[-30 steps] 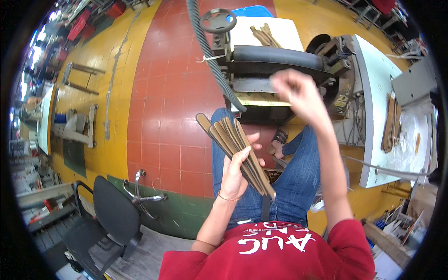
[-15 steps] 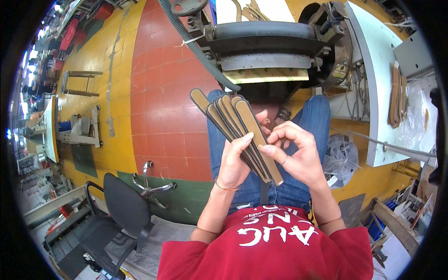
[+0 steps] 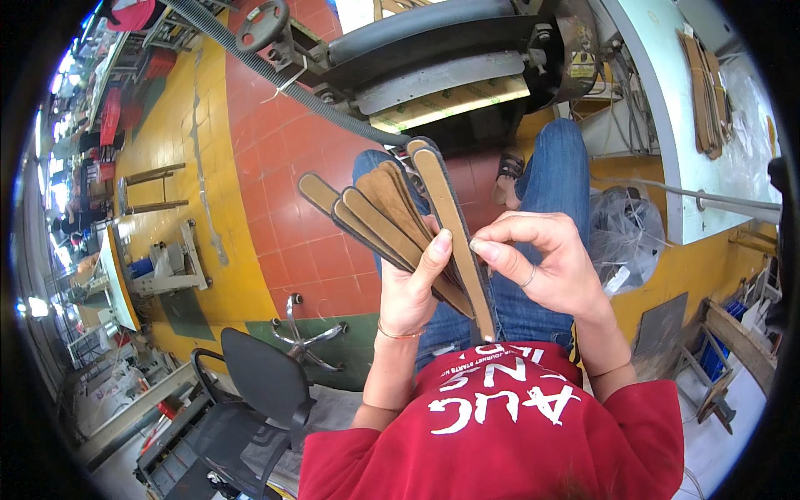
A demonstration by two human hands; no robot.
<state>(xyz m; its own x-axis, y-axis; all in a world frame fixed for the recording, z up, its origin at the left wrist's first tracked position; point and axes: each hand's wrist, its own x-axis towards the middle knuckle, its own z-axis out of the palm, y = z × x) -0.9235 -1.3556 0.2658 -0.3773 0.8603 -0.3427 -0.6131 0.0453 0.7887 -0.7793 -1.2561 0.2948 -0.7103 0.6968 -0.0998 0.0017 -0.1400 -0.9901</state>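
My left hand (image 3: 410, 287) is closed round a fanned bundle of long strips (image 3: 371, 218), tan with dark edges and rounded ends, held above my lap. Its thumb presses on the front strip (image 3: 446, 208), which stands apart at the right of the fan with another strip's tip just behind it. Some strips in the middle of the fan show a browner, rougher face. My right hand (image 3: 542, 258) is beside the front strip, thumb and forefinger pinched together at its right edge. Whether those fingertips grip the strip's edge is hard to make out.
A roller machine (image 3: 442, 62) with a handwheel (image 3: 262, 27) stands ahead of my knees. At right is a pale table (image 3: 658, 108) with a stack of brown strips (image 3: 704, 96). A plastic bag (image 3: 629, 237) lies beneath it. An office chair (image 3: 262, 375) stands at left.
The strips have spread into a wider fan, with the right-hand ones split off from the rest. My right hand has stayed by the front strip, its fingers drawn closer together. The view has tilted.
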